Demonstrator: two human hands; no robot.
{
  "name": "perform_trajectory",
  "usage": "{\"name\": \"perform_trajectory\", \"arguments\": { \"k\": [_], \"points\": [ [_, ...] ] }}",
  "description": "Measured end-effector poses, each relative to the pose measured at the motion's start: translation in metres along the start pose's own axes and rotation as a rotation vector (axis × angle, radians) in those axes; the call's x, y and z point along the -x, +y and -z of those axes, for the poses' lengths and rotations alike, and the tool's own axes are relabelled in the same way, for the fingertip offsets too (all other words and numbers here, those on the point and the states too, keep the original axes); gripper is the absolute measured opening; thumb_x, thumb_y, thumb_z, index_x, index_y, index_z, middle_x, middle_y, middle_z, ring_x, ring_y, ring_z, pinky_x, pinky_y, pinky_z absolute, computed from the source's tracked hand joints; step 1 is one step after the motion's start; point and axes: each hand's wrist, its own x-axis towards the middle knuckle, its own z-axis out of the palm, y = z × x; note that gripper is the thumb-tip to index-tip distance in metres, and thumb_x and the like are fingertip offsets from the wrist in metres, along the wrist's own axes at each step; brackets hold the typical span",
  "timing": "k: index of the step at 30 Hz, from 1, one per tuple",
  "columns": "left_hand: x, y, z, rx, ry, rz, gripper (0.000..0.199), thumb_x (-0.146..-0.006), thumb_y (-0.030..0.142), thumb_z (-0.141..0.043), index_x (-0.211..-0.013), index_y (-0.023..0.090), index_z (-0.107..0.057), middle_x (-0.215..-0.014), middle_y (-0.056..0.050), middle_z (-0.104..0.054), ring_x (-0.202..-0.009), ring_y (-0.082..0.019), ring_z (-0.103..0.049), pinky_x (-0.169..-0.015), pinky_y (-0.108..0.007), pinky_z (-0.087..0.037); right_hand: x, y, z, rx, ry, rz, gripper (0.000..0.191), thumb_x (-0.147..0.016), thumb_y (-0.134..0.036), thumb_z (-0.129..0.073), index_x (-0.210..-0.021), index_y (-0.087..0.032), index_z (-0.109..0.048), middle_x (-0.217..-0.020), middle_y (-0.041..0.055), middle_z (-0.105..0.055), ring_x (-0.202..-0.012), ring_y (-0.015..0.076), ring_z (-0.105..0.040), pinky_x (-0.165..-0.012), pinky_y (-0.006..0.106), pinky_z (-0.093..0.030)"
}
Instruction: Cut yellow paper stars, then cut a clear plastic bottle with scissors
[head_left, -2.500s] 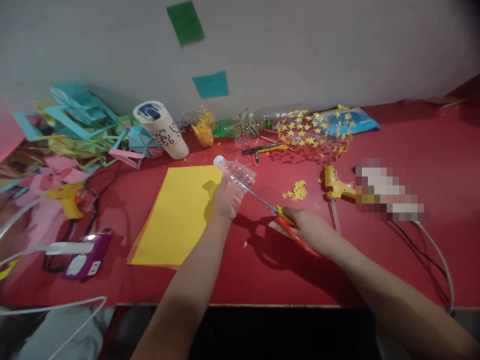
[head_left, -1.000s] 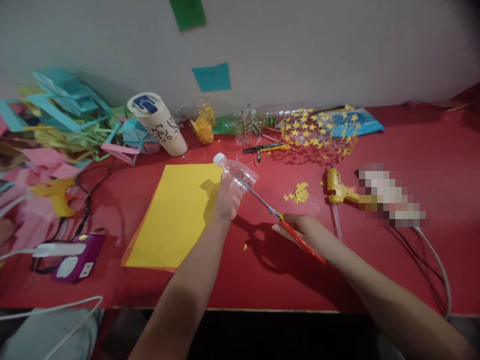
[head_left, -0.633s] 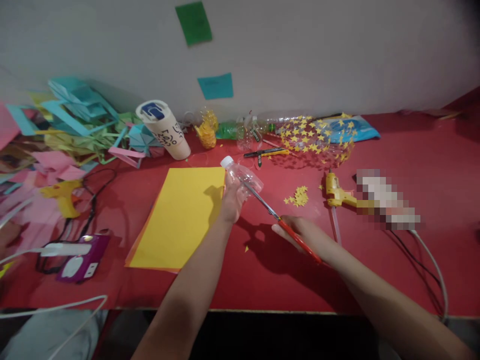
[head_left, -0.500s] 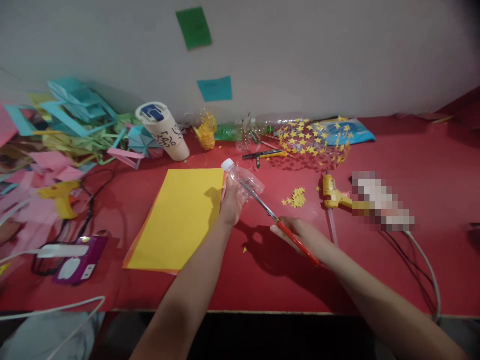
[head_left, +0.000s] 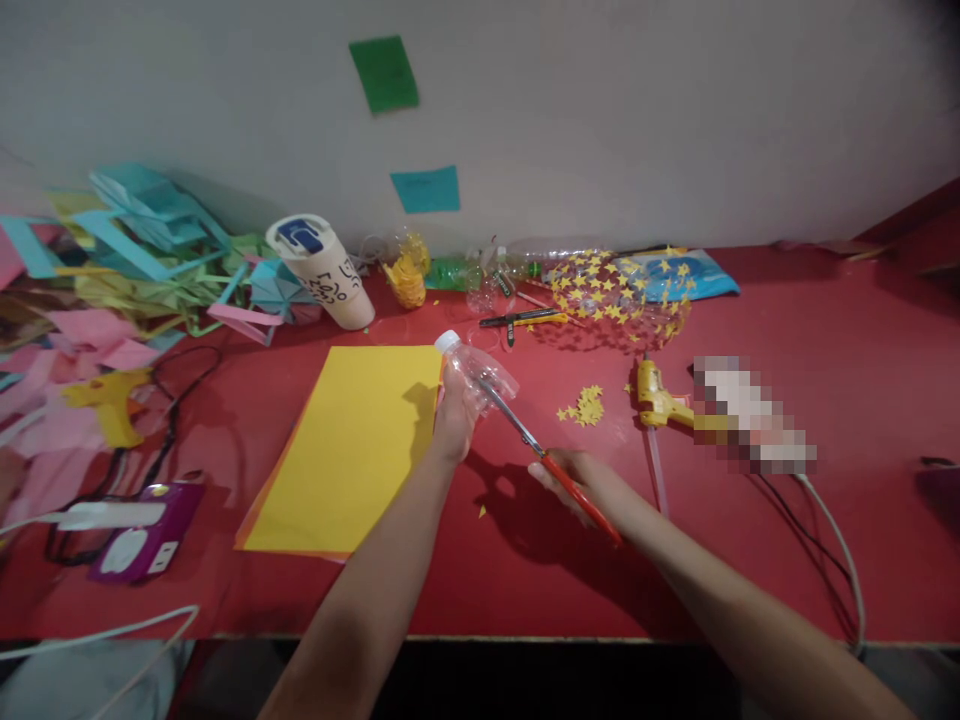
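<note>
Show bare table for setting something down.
Largest: right of blue packet, behind the dark right-edge item. Smaller: between the yellow scrap and front edge. Crowded: back left, folded paper and cup; centre, left hand with bottle, right hand with scissors.

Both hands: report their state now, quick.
Left hand: closed around a white-capped clear plastic bottle.
Right hand: closed on red-handled metal scissors.
</note>
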Motion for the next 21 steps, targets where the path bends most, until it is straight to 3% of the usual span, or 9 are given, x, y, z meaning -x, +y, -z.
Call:
{"name": "perform_trajectory", "arguments": {
  "k": [8, 16, 21],
  "points": [
    [0.006, -0.008, 0.004, -0.063, -0.023, 0.016, 0.057, -0.080, 0.057, -0.067, -0.127, 0.028, -0.055, -0.121, -0.006, -0.068, -0.126, -0.025, -0.058, -0.108, -0.043, -0.044, -0.003, 0.010, -0.001, -0.063, -0.004, -0.049, 0.054, -0.082, -0.074, -0.044, -0.062, -0.025, -0.034, -0.052, -0.0051, -0.035, -0.048, 0.0112, -0.034, -0.046, 0.025, -0.027],
    [0.006, -0.005, 0.004, -0.047, -0.052, 0.049, 0.063, -0.078, 0.059, -0.068, -0.131, 0.028, -0.052, -0.117, -0.006, -0.071, -0.122, -0.025, -0.062, -0.110, -0.045, -0.044, -0.003, 0.009, -0.003, -0.083, 0.021, -0.062, 0.053, -0.080, -0.070, -0.049, -0.058, -0.024, -0.034, -0.052, -0.0045, -0.034, -0.048, 0.0105, -0.031, -0.046, 0.026, -0.025],
    [0.005, -0.015, 0.016, -0.126, -0.017, 0.085, 0.055, -0.084, 0.053, -0.064, -0.134, 0.032, -0.052, -0.137, -0.005, -0.062, -0.143, -0.024, -0.042, -0.118, -0.041, -0.036, -0.006, 0.013, -0.005, -0.119, -0.010, -0.066, 0.047, -0.083, -0.064, -0.048, -0.063, -0.024, -0.035, -0.053, -0.0043, -0.036, -0.048, 0.0113, -0.034, -0.046, 0.025, -0.027]
  ]
}}
